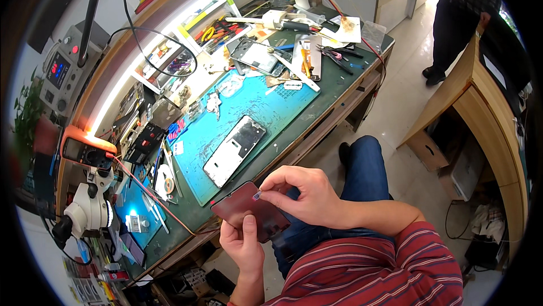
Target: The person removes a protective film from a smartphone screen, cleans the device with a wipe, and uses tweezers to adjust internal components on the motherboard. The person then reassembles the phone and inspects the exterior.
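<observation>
1. In the head view, nearest the camera: a striped red shirt (367,269), leaning over jeans (366,173), seemingly to bring close work into clear sight.
2. Held tilted above the lap, just off the edge of the green bench (335,84): a dark reddish panel (262,213), flat and phone-like, probably angled to show its upper edge.
3. Clasped at its near side by the left hand (243,245), with thumb on the face and fingers mostly hidden beneath, likely to steady without covering the far edge.
4. Pinched between thumb and forefinger of the right hand (308,193), right at the panel: a small bluish piece (257,195), too small to identify; impossible to tell whether attached.
5. Laid flat on the blue mat (283,110): a pale phone frame (233,152), presumably set there for a protected surface, near both hands.
6. Placed around the mat, apparently for easy reach: pliers (335,58) and a white microscope (87,211).
</observation>
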### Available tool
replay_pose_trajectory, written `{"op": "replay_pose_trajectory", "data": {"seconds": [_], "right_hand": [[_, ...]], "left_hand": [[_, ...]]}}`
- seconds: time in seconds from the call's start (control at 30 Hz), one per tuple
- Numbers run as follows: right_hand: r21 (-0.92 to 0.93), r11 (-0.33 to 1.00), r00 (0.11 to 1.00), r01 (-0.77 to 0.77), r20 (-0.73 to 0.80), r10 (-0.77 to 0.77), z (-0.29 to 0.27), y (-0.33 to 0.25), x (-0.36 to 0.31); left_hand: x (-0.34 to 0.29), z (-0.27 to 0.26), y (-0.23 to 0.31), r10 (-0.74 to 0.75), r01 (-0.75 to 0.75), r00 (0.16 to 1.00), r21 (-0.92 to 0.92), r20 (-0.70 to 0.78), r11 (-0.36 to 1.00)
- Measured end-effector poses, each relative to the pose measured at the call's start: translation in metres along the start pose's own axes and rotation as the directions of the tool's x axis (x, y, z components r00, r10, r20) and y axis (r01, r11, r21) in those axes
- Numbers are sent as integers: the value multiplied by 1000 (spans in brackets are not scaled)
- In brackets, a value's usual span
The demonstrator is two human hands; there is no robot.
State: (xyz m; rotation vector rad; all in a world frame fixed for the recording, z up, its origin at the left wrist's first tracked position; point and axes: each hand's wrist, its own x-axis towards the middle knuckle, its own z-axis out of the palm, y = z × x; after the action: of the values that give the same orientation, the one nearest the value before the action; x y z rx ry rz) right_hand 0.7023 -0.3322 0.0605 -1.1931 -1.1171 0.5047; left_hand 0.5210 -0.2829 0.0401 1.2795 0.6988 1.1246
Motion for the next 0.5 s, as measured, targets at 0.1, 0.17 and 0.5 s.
{"op": "replay_pose_trajectory", "data": {"seconds": [0.1,0.17,0.5], "right_hand": [[-1,1000,1000,-13,-4,13,0,-1,0],[-1,1000,1000,-23,-3,23,0,-1,0],[71,993,994,-94,62,89,-7,-1,4]], "left_hand": [[-2,-8,-4,1,-3,999,46,41,999],[-2,-6,-2,-3,2,999,40,38,999],[0,-7,-2,9,-14,998,92,57,996]]}}
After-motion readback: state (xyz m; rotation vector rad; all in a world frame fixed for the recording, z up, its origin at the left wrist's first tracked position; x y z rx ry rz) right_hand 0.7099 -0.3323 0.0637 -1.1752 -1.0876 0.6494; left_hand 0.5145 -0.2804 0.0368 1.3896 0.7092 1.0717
